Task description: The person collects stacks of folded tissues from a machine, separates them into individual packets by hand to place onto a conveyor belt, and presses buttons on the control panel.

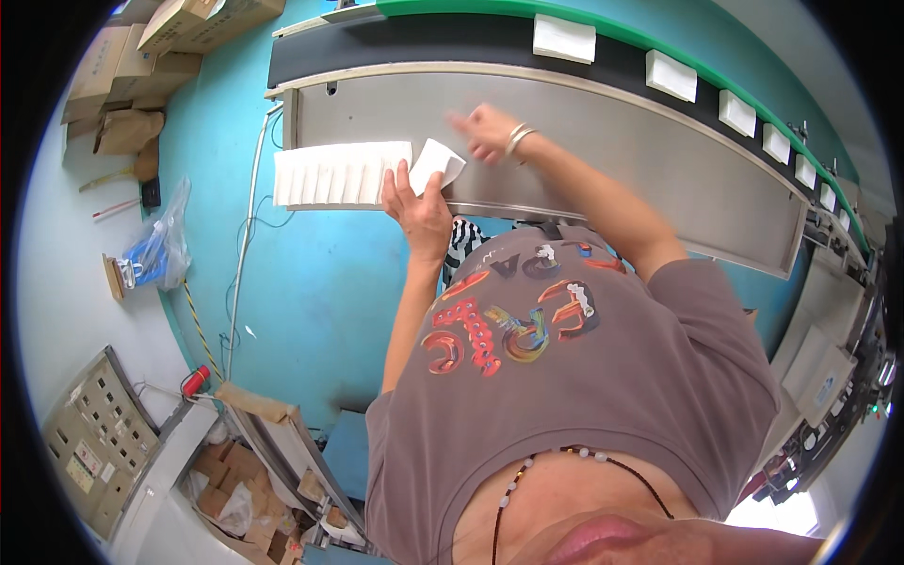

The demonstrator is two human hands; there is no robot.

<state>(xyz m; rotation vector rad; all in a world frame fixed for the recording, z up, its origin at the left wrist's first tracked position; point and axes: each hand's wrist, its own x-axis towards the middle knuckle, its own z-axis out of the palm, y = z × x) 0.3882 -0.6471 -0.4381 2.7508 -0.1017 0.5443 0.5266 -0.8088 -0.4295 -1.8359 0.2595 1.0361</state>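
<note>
A stack of folded white tissue (437, 166) stands tilted at the right end of a row of similar white stacks (339, 172). My left hand (421, 215) grips that stack at its near side, thumb against it and the other fingers between it and the row. Beyond it, to the right, my right hand (490, 134) hovers over the bare metal tray (603, 141) with nothing in it. Its index finger reaches left and is blurred; the others are partly bent. A pale bracelet (519, 138) circles that wrist.
Behind the tray runs a black conveyor belt (424, 47) with a green rail (452, 8), carrying several white stacks (670, 75) toward the right. Machinery (819, 377) stands at the right. Cardboard boxes (122, 66) are piled far left; an open carton (245, 499) sits at lower left.
</note>
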